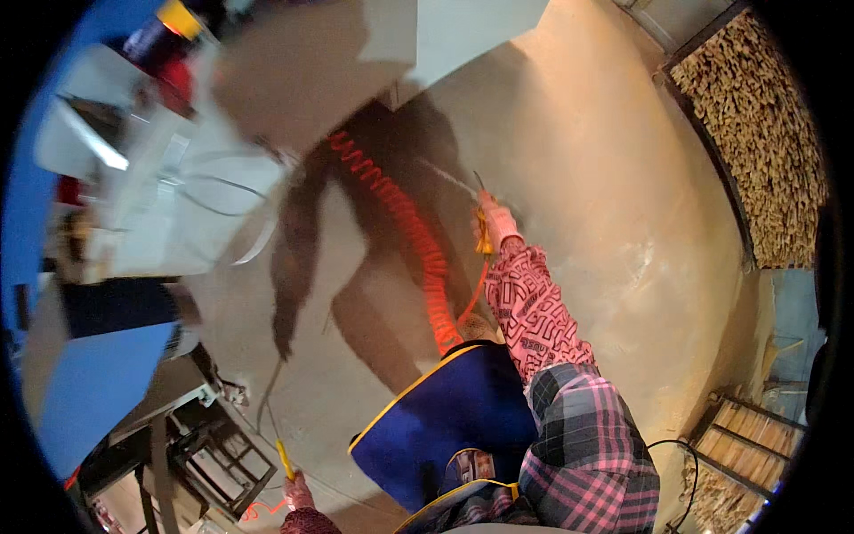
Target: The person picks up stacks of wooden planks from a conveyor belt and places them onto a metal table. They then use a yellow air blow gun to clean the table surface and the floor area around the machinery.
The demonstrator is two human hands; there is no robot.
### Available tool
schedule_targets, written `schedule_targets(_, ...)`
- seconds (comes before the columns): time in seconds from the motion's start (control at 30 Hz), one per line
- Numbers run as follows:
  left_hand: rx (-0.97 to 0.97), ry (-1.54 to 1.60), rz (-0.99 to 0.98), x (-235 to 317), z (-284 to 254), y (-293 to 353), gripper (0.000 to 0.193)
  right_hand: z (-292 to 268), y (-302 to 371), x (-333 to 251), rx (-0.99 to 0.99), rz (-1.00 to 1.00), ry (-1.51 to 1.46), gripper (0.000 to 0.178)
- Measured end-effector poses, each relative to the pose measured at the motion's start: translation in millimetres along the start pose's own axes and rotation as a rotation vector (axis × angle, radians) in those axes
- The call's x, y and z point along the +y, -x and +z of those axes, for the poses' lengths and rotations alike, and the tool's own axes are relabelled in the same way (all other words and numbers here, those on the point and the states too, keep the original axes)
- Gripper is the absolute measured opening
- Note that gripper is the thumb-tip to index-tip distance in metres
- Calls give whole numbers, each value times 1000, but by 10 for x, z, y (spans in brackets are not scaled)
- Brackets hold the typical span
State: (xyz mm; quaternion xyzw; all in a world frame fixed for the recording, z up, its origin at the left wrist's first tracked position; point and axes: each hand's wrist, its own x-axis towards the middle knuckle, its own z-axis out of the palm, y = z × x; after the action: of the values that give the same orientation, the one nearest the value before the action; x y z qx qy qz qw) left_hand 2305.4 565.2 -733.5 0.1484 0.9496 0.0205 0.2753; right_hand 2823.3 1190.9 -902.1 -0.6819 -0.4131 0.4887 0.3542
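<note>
My right hand (500, 224), in a pale glove, is closed round a yellow air blow gun (483, 233) with a thin dark nozzle pointing away from me. A thin orange-red hose leads down from the gun. Beside it, a red coiled hose (405, 218) stretches from the far left toward my blue, yellow-edged apron (445, 418). Low on the left, my left hand (298, 492) is closed on a yellow-handled tool (285, 458). From its handle a long, thin, curved grey piece runs upward; its exact kind is unclear.
A pale machine (191, 209) stands at left, blurred, with a blue panel (107, 392) below it. A dark metal frame (222, 463) is near my left hand. Racks of thin wooden sticks (756, 133) line the right. A grey cabinet (476, 31) stands ahead.
</note>
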Motion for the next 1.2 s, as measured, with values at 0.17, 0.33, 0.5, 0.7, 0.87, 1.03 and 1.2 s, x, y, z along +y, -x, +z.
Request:
schedule_targets(0.17,255,114,57,5,1176,-1149,46,594,-886,38,206,149,263,54)
schedule_targets(0.33,297,140,58,366,1773,-1477,50,1190,-1646,491,4,-187,352,58)
schedule_targets(0.5,221,1,-10,232,1817,-1303,49,1483,-2063,399,-138,-474,262,65)
schedule_targets(0.7,393,169,-207,-71,1758,-989,50,960,-2974,407,-30,-61,633,69)
schedule_targets(0.87,362,285,-43,525,2016,-1031,46,1442,-2930,604,-80,-569,1126,51)
schedule_targets(1.03,428,215,-222,420,1931,-860,43,2926,-1443,-602,-341,-431,836,46)
schedule_targets(1.2,456,315,-223,275,1957,-869,43,3115,-2135,-684,-15,-705,830,56)
